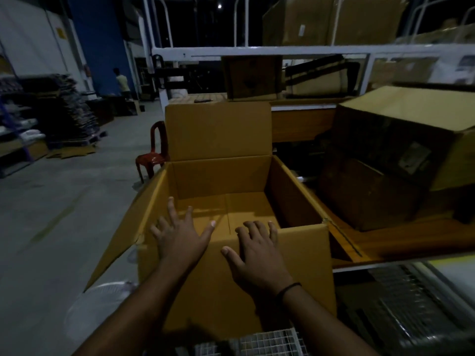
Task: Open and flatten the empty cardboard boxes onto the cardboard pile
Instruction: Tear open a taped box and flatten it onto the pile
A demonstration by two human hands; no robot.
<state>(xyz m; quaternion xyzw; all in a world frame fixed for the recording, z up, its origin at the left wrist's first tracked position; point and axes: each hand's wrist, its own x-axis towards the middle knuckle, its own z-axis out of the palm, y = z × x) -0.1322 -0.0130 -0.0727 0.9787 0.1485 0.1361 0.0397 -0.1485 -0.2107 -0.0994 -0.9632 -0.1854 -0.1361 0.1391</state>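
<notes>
A large brown cardboard box [303,268] stands open in front of me, empty inside. Its far flap stands upright, its left flap hangs outward and its near flap folds down toward me. My left hand [180,237] hovers with fingers spread over the near rim, reaching into the opening. My right hand [257,255] rests flat on the near flap, fingers curled over its top edge. A black band circles my right wrist.
Other brown boxes [401,155] lie stacked to the right against a white metal rack [257,50]. A red plastic chair [151,155] stands behind the box. A pile of flattened cardboard [72,116] sits at far left. A person [122,83] stands in the distance. Wire mesh [270,343] lies below.
</notes>
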